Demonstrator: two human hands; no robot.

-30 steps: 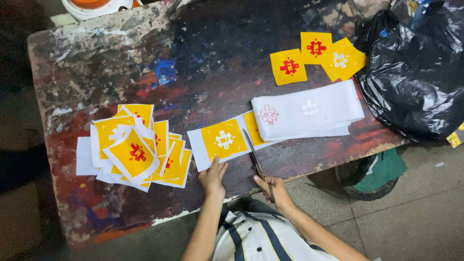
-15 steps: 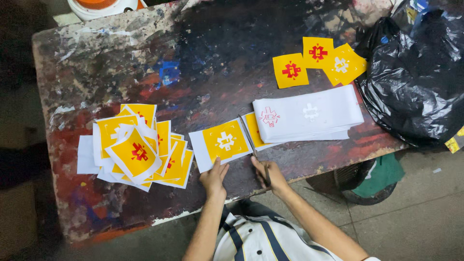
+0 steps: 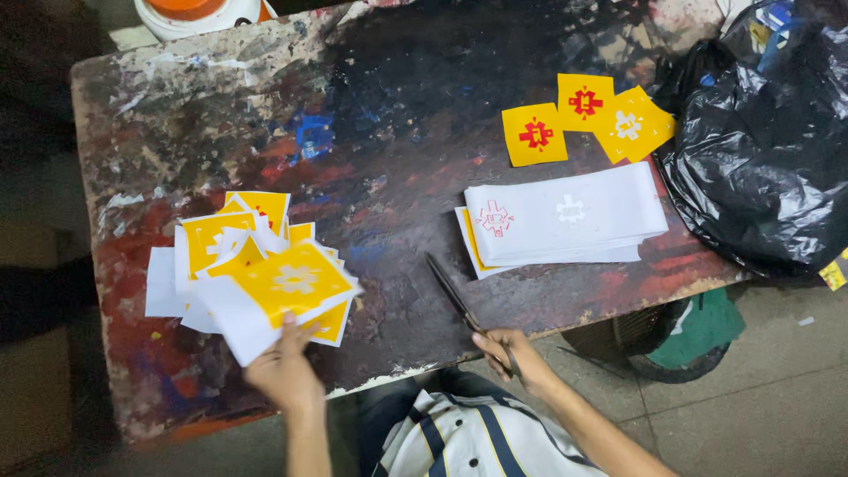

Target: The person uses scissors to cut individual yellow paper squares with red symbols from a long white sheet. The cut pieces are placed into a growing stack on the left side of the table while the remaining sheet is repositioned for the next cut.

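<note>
The left hand [image 3: 284,371] pinched a yellow printed paper square with a pale emblem [image 3: 287,291] above the loose yellow pile [image 3: 230,243]; the right hand [image 3: 517,353] gripped dark metal scissors [image 3: 455,296], blades resting on the paint-stained wooden table [image 3: 371,132].

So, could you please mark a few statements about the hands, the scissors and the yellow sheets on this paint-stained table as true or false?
1. The left hand holds a yellow sheet over the pile of sheets. True.
2. The right hand is on the scissors. True.
3. The scissors are cutting the white stack. False: they lie apart from it on the table.
4. A black bag sits at the table's left end. False: right end.
5. Three yellow squares lie beyond the white stack. True.
</note>
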